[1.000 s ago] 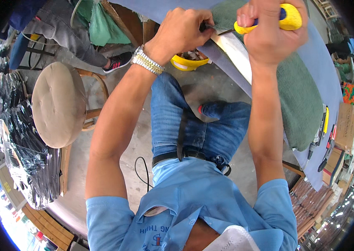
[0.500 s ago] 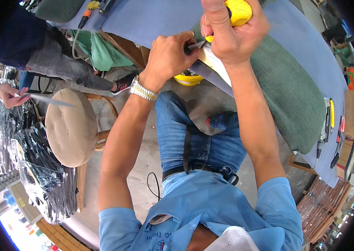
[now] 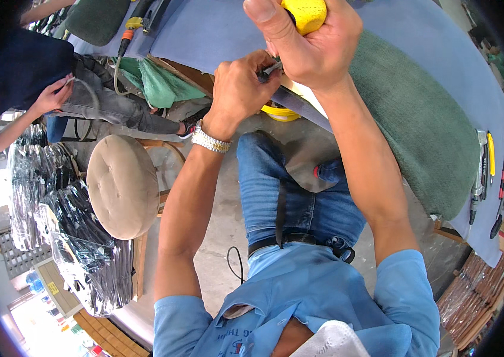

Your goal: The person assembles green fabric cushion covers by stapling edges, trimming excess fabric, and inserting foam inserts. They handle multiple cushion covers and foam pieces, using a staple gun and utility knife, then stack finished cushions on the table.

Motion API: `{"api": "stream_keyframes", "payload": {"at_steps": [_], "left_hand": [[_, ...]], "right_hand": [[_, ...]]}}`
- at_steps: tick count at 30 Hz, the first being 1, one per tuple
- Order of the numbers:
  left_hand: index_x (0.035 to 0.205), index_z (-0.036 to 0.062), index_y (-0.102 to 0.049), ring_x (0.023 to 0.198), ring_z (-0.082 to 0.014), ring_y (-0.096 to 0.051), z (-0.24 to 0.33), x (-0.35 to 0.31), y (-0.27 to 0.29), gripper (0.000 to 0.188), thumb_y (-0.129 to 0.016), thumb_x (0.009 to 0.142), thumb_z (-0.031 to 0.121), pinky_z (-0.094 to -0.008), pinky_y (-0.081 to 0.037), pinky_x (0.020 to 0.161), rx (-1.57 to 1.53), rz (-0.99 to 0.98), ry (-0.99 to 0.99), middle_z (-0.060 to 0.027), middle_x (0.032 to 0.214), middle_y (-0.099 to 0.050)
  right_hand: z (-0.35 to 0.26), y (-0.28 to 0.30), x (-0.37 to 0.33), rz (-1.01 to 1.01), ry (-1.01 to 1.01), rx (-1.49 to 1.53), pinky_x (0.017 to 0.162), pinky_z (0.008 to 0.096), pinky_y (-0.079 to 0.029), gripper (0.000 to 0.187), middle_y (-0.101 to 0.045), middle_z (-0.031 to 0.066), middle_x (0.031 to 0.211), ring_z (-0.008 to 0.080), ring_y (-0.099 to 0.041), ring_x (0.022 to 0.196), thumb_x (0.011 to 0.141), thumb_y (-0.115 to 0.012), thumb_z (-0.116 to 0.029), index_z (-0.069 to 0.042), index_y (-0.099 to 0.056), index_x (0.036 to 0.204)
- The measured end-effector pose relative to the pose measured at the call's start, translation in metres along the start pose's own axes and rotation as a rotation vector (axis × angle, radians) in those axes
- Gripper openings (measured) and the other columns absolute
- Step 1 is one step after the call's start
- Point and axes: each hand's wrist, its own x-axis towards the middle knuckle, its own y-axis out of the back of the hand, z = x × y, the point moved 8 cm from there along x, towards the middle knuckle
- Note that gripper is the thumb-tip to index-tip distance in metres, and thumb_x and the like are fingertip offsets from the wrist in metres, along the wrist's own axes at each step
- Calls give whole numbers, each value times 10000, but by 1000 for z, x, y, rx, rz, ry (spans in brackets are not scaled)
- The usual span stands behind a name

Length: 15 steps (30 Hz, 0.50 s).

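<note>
My right hand [image 3: 323,50] is wrapped round a yellow-handled tool [image 3: 306,15] at the top of the view; its tip is hidden behind my fingers. Close beside it, my left hand [image 3: 243,86] is closed in a pinch on a small dark piece [image 3: 270,70] that I cannot make out. Both hands work at the near edge of a green upholstered cushion [image 3: 418,119], where a strip of pale lining [image 3: 305,94] shows under my right wrist. The cushion lies on a table covered in blue-grey cloth [image 3: 442,59].
Hand tools [image 3: 481,172] lie at the table's right edge. A round tan stool seat [image 3: 122,187] stands left, near plastic-wrapped bundles [image 3: 85,244]. A co-worker [image 3: 31,77] is at the far left. Below the table are a yellow bucket [image 3: 281,113] and green sack [image 3: 162,86].
My right hand and the yellow-handled tool have shifted left, closer to my left hand. The co-worker's hand has moved up and right. The whole view has shifted slightly.
</note>
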Motion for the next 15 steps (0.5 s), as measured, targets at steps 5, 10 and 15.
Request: {"api": "stream_keyframes", "payload": {"at_steps": [5, 10, 15], "left_hand": [[1011, 55, -755, 742, -340, -741, -2, 0, -2, 255, -772, 815, 218, -422, -587, 702, 0, -23, 57, -142, 853, -767], [999, 43, -750, 734, -307, -752, -3, 1, -2, 256, -775, 800, 201, -393, -584, 688, -48, 13, 36, -142, 852, -770], [992, 23, -743, 729, -248, -766, -5, 0, 0, 251, -784, 783, 156, -340, -579, 679, -125, 51, 75, -148, 839, -770]], "right_hand": [[3, -3, 1, 24, 43, 60, 527, 265, -437, 288, -581, 37, 692, 114, -541, 593, 904, -827, -269, -59, -637, 847], [19, -4, -4, 19, 3, 111, 526, 270, -440, 312, -581, 42, 692, 126, -544, 585, 893, -838, -296, -60, -636, 858], [16, 2, -3, 62, 77, 70, 515, 278, -443, 316, -593, 46, 696, 148, -553, 569, 882, -843, -290, -55, -634, 857]]}}
